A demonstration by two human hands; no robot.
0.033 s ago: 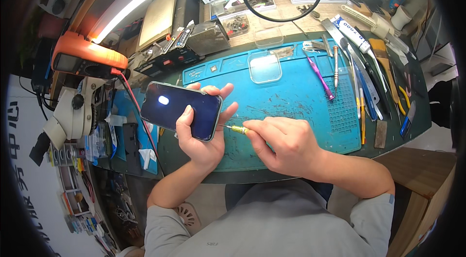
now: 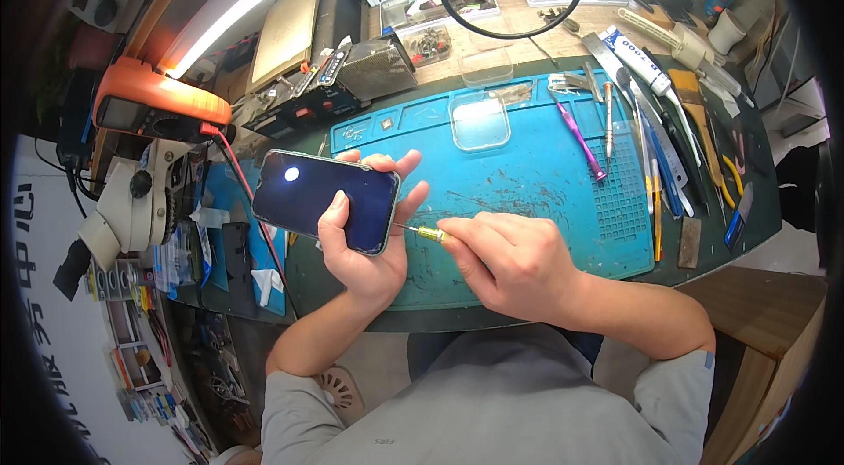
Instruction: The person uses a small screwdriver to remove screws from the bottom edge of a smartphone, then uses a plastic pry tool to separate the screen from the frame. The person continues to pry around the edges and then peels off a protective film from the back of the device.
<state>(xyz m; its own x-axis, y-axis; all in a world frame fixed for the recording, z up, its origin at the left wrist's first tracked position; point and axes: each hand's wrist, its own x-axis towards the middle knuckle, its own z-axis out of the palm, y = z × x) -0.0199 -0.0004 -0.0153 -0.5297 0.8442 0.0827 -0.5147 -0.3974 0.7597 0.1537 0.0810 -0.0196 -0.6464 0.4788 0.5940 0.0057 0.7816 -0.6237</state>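
Smartphone (image 2: 304, 203) hangs in mid-air over the left edge of the blue mat (image 2: 527, 188), dark screen up, gripped by the left hand (image 2: 376, 267) with the thumb laid across the glass and fingers curling past the far edge. The right hand (image 2: 519, 258) pinches the green-yellow handle of a screwdriver (image 2: 430, 233) whose thin shaft points at the phone's right-hand end; whether the tip is seated there or just beside it, I cannot tell. Nothing but that one hand supports the phone, so a hard push or twist from the driver could rotate it in the grip. Pushed off-line, the tip could skid, scratching the frame or jabbing the left palm close by. Too firm a thumb might strain the glass, and anything tiny that drops could get lost against the mat's dark scuffs.
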